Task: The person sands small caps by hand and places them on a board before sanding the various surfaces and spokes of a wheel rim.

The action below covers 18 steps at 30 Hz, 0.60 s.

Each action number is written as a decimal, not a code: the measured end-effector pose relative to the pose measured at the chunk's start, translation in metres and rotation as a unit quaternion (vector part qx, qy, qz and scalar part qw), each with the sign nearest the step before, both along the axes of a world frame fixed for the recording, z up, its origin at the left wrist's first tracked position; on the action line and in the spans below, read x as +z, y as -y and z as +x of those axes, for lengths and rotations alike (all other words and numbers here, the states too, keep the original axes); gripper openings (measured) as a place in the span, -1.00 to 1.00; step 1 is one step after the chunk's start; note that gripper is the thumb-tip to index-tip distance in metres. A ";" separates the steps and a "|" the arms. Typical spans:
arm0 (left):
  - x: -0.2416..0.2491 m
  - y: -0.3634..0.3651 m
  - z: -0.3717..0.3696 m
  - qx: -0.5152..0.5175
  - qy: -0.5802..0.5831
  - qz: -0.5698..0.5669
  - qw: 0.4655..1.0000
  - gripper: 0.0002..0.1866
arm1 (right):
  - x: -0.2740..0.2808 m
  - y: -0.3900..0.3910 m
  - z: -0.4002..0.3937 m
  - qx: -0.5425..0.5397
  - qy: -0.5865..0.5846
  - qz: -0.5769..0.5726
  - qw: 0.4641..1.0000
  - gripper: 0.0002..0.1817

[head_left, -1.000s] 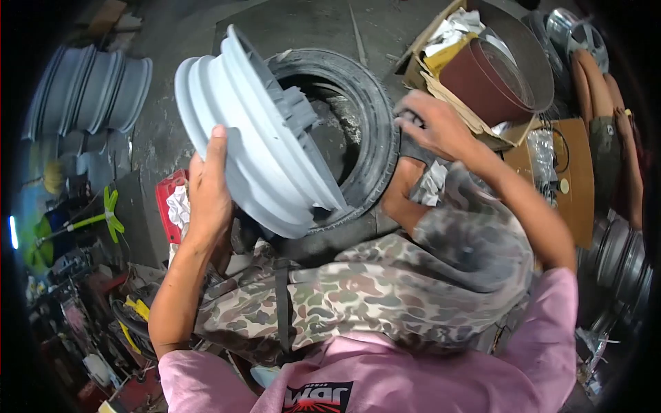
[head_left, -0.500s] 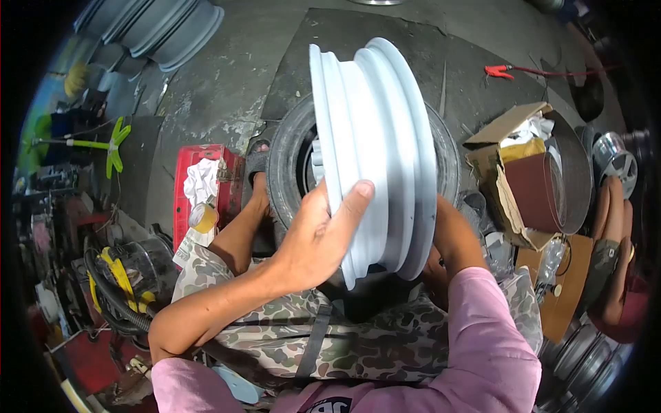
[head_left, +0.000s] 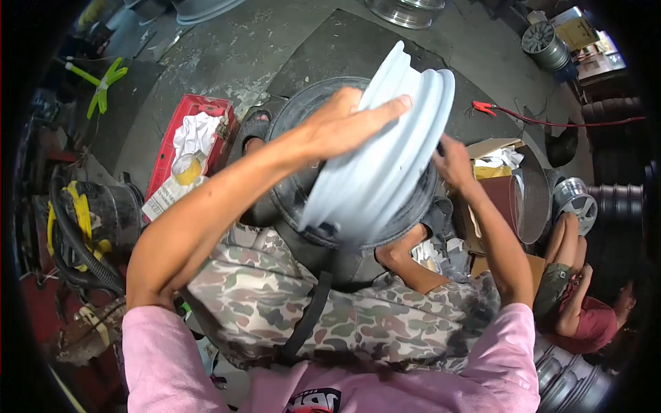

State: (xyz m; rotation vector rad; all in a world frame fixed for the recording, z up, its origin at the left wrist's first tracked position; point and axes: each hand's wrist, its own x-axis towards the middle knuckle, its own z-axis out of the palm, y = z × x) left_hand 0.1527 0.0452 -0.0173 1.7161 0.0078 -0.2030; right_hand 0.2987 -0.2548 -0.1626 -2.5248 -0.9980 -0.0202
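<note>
A pale grey-white wheel rim (head_left: 389, 148) is held on edge and tilted above a black tyre (head_left: 286, 127) that lies flat on the floor. My left hand (head_left: 354, 124) grips its upper left edge, with the thumb across the barrel and the fingers hidden behind the flange. At the far right edge of the rim is my right hand (head_left: 454, 164), closed there, its fingertips partly hidden and a small dark spot beside them. The lower end of the rim is blurred over the tyre, between my legs.
To the left stand a red tray (head_left: 162, 165) with white cloth and a tape roll, and a black hose (head_left: 69, 237). On the right are a cardboard box (head_left: 482, 148) with abrasive sheets, a red clamp on a cable (head_left: 484, 107), and a seated person (head_left: 585, 316). More metal wheels (head_left: 406, 10) stand around.
The rim has tilted, its top leaning right and its lower end swinging left. My left hand has moved up along its edge. My right hand has come into view on the right side.
</note>
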 end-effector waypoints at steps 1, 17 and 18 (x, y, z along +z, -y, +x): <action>-0.003 -0.002 0.004 -0.001 0.003 -0.006 1.000 -0.35 | 0.028 0.009 -0.004 -0.006 -0.012 0.030 0.999 -0.75; -0.032 -0.012 0.032 0.048 0.006 -0.036 0.998 -0.39 | 0.166 -0.071 -0.066 0.287 0.319 0.090 0.899 -0.51; -0.036 -0.011 0.032 0.052 0.015 -0.048 0.997 -0.40 | 0.164 -0.069 -0.084 0.321 0.303 0.072 0.894 -0.55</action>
